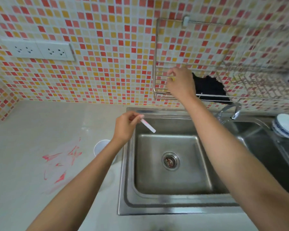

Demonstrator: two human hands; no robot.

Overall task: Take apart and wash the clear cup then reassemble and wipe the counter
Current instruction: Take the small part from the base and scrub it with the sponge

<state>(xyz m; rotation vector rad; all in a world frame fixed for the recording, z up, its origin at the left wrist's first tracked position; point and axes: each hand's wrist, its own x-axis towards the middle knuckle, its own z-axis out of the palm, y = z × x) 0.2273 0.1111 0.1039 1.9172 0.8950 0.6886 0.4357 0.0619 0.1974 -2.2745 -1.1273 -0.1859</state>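
Right, we're mid-wash at the sink [172, 164], and the cup is clearly in pieces. The left hand [125, 129] hovers over the sink's near-left corner, its fingers pinched shut on a short white straw [148, 126] that slants down over the basin. Just left of the sink, on the surface [32, 130], sits the clear cup [101, 146], half hidden behind the left forearm, with a crumpled clear bag printed in red [62, 162] further left of it. The right hand [180, 84] is up above the back of the sink at the wire rack [157, 77] on the tiled wall, fingers curled around something small and yellowish (a sponge, perhaps; too blurred to say), and whether it truly has it gripped I cannot tell. A black cloth [208, 89] hangs in that rack just right of the hand. The faucet [230, 112] stands at the sink's back-right and looks dry. So I'd judge this is fetching the scrubber; next comes bringing it down over the basin, getting water going, and cleaning the straw without letting it slip towards the drain.
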